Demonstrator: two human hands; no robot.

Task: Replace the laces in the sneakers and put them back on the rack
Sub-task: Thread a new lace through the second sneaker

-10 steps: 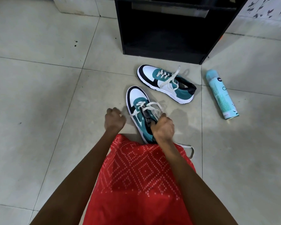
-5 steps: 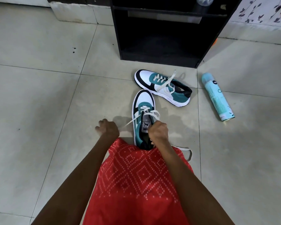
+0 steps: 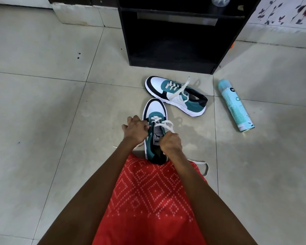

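Sneaker (image 3: 155, 110) teal, white, black-trimmed

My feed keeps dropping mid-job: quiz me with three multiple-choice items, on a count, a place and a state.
1. How many sneakers are on the floor?
A. one
B. three
C. two

2. Where does the spray can lie?
A. on the person's lap
B. on the floor, right of both sneakers
C. between the sneakers

3. What is the right hand doing?
A. gripping the white lace of the near sneaker
B. lying flat on the floor
C. holding the spray can

Answers: 1 C, the near sneaker and the far sneaker both show; 2 B, the can lies on the tiles right of the pair; 3 A, it is curled round the lace.
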